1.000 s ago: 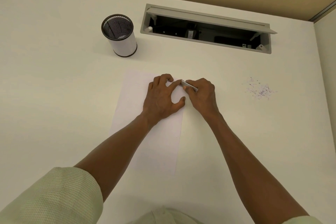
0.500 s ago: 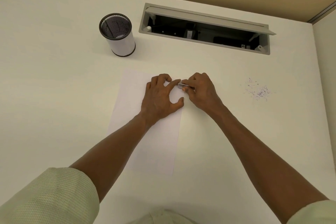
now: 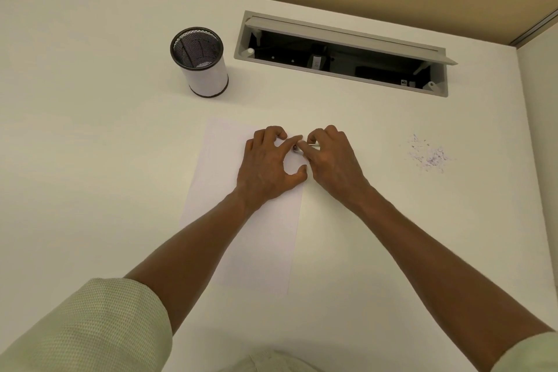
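A white sheet of paper (image 3: 229,190) lies lengthwise on the white desk (image 3: 90,145). My left hand (image 3: 268,166) rests on the upper right part of the sheet, fingers spread and pressing it down, the forefinger reaching toward my right hand. My right hand (image 3: 332,157) sits at the sheet's right edge and pinches a small silvery metal object (image 3: 302,148) against the paper; most of that object is hidden by the fingers.
A black mesh pen cup (image 3: 200,65) wrapped in white paper stands behind the sheet to the left. An open grey cable hatch (image 3: 341,54) is sunk into the desk behind. A patch of small purplish scraps (image 3: 428,155) lies at the right.
My right hand has turned and shifted slightly left, bringing the small metal object closer to my left forefinger. The left hand and the sheet have stayed put.
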Action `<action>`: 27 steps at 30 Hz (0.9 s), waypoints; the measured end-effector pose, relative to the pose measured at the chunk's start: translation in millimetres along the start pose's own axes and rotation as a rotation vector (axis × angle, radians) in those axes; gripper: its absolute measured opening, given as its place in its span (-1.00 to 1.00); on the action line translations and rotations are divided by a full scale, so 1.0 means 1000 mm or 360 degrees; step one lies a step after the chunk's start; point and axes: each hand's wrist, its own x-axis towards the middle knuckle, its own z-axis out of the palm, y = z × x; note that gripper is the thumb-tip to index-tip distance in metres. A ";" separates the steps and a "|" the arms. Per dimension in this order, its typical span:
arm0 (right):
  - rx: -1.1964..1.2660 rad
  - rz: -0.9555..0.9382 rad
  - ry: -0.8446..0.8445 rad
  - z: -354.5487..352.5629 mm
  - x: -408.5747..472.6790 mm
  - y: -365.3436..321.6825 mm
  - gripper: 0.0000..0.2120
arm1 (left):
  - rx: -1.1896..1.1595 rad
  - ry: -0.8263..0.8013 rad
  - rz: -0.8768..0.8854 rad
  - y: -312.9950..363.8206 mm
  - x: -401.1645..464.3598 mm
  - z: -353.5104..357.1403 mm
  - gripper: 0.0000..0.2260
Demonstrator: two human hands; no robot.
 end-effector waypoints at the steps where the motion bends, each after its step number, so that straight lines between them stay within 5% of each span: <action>1: -0.0029 0.0000 0.0011 0.000 -0.003 -0.002 -0.67 | -0.0001 -0.0002 0.0003 0.000 0.000 0.000 -0.43; 9: 0.0809 0.0922 0.0142 0.006 -0.030 -0.021 -0.78 | -0.0004 0.0033 0.0004 -0.001 0.000 0.002 -0.39; 27: 0.1007 0.1064 0.0115 0.003 -0.011 -0.016 -0.77 | -0.0018 0.0025 -0.0010 0.000 0.000 0.000 -0.46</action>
